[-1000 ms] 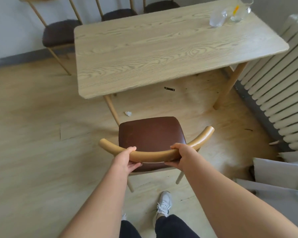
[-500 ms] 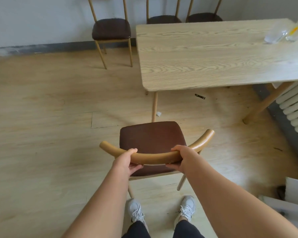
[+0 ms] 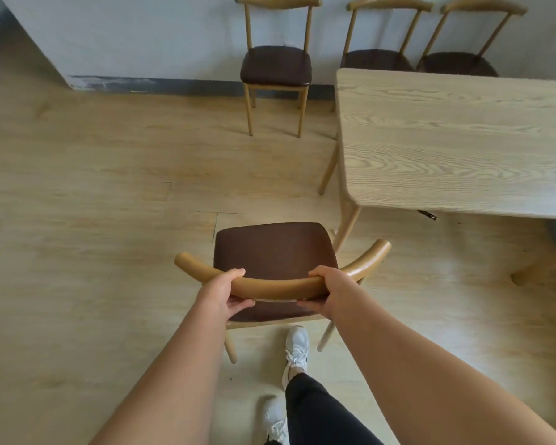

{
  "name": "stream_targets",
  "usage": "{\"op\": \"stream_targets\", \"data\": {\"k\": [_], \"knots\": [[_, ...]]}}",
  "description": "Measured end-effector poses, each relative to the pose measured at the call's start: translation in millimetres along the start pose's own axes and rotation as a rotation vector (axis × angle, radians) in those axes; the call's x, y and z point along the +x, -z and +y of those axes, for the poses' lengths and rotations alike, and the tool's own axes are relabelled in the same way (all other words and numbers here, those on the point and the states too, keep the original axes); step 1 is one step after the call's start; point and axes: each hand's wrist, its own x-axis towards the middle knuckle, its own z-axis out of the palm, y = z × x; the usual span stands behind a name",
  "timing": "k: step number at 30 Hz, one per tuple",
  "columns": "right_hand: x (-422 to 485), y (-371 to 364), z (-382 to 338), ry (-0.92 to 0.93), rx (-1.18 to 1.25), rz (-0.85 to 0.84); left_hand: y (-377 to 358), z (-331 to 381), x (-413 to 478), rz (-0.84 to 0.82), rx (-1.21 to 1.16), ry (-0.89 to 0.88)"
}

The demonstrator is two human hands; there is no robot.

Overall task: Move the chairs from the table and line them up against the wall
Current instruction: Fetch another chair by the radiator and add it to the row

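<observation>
I hold a wooden chair (image 3: 272,252) with a brown seat by its curved backrest, just in front of me. My left hand (image 3: 227,292) grips the left part of the backrest, my right hand (image 3: 329,289) the right part. The chair stands off the near left corner of the light wooden table (image 3: 446,139). Three matching chairs stand against the white wall: one (image 3: 276,64) left of the table, and two (image 3: 377,61) (image 3: 458,65) behind the table, partly hidden by its top.
Open wooden floor (image 3: 93,203) stretches to the left, up to the wall and its grey skirting (image 3: 142,83). A small dark object (image 3: 427,215) lies under the table edge. My feet in white shoes (image 3: 297,348) are right behind the chair.
My view has swung left and the chair has moved left with me, past the table's corner. The wall and its three chairs are fuller in view. Both hands keep their grip.
</observation>
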Motion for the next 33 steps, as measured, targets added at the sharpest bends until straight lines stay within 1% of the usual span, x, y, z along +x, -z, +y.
{"op": "stream_targets", "data": {"k": [8,17,20,28,33], "knots": [[30,-82,-96,-0.036,-0.049,-0.049,-25,114,38,0.041,-0.017,-0.026],[44,-186,-185,0.002,-0.073,-0.068,-32,237,80,0.054,-0.055,-0.096],[51,-232,-213,0.015,-0.058,-0.088,-28,286,104,0.042,-0.073,-0.121],[70,-365,-282,0.000,-0.004,-0.042,-9,428,171,0.025,-0.067,-0.076],[76,-429,-323,0.014,0.024,-0.057,-3,503,199,0.022,-0.066,-0.085]]}}
